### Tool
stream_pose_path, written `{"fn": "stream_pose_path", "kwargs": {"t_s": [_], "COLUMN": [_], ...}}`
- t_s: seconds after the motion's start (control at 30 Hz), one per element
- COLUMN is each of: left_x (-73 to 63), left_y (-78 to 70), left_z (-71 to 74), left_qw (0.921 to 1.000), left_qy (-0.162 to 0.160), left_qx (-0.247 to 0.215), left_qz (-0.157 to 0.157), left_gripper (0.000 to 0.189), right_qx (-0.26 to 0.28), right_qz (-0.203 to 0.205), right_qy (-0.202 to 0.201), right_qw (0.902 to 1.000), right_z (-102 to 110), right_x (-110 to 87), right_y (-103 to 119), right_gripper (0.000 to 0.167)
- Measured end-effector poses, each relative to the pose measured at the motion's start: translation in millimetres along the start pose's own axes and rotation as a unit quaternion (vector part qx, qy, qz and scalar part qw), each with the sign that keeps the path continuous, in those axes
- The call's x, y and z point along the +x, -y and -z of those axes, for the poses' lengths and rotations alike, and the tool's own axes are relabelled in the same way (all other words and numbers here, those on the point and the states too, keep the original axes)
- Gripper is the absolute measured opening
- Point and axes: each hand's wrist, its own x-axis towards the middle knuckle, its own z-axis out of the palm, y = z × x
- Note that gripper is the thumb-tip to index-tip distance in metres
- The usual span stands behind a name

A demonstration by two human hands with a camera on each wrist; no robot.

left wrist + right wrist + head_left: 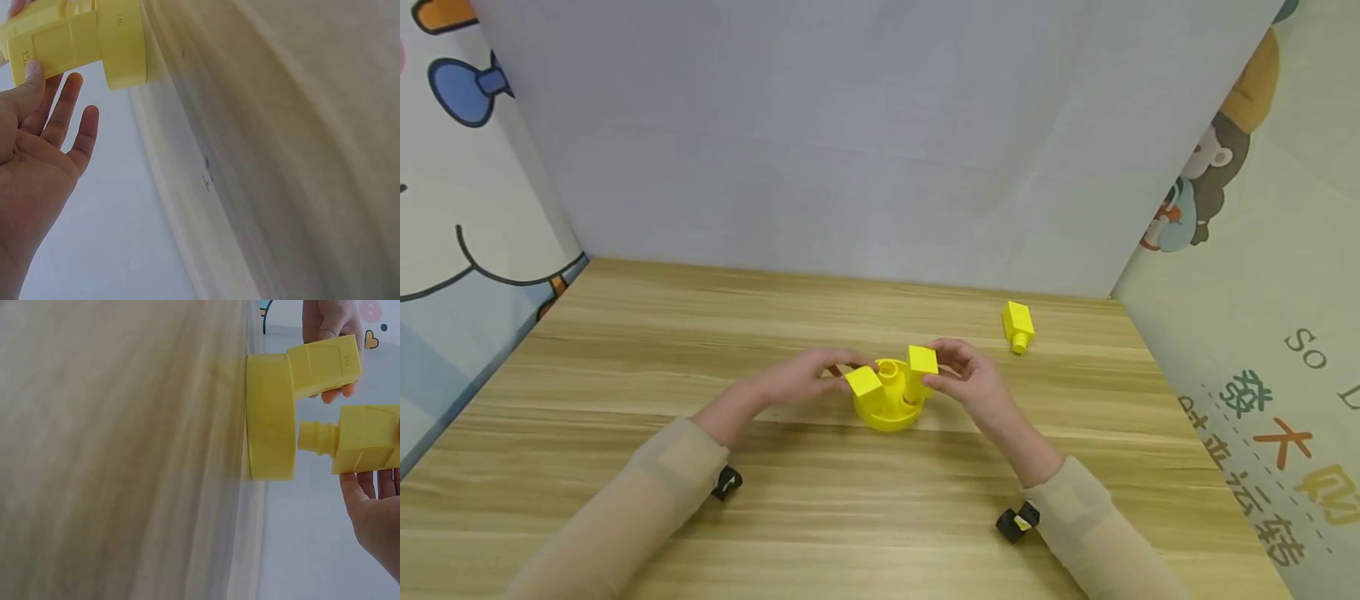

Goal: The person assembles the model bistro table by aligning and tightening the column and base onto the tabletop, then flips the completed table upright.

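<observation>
There's a pale cloth backdrop [850, 142] way out past both my grips, and a wood-grain desk [865, 517] underneath them. Then my left grip [801, 379] and right grip [976, 382], with a round yellow base [887, 422] sitting on the desk right between the two. Left one's pinched in on a yellow block [865, 383] that touches the base and leans a bit toward that grip. Right one's got thumb and fingers around a second block [922, 361], its peg facing the base and just clear of it. A loose block [1018, 319] lies out beyond my right grip. Tiniest bit: a hollow ring [888, 377] on the base, between my fingertips.
</observation>
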Motion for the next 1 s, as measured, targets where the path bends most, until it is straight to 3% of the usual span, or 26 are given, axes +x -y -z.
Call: {"fn": "stream_pose_path", "kwargs": {"t_s": [0.43,0.63,0.73,0.83,1.0], "left_x": [13.4,10.3,5.9,2.4,2.3], "left_y": [11.2,12.8,11.4,7.8,0.3], "left_z": [19.5,17.5,11.5,3.4,-7.4], "left_qw": [0.9996,0.9975,0.9946,0.9901,0.9795], "left_qy": [0.021,0.016,-0.01,-0.058,-0.149], "left_qx": [-0.001,-0.038,-0.064,-0.074,-0.063], "left_qz": [0.017,0.057,0.082,0.104,0.12], "left_gripper": [0.042,0.05,0.064,0.072,0.056], "right_qx": [-0.018,-0.02,-0.032,-0.055,-0.077], "right_qz": [-0.005,-0.013,-0.016,-0.02,-0.024], "right_qy": [0.015,0.024,0.019,0.013,0.005], "right_qw": [0.9997,0.9994,0.9992,0.9982,0.9968], "right_z": [-1.8,-2.9,-3.6,-4.5,-6.5], "right_x": [6.9,11.1,12.0,13.2,15.8], "right_y": [-7.2,-9.7,-8.0,-6.6,-6.4], "right_gripper": [0.045,0.046,0.046,0.046,0.046]}}
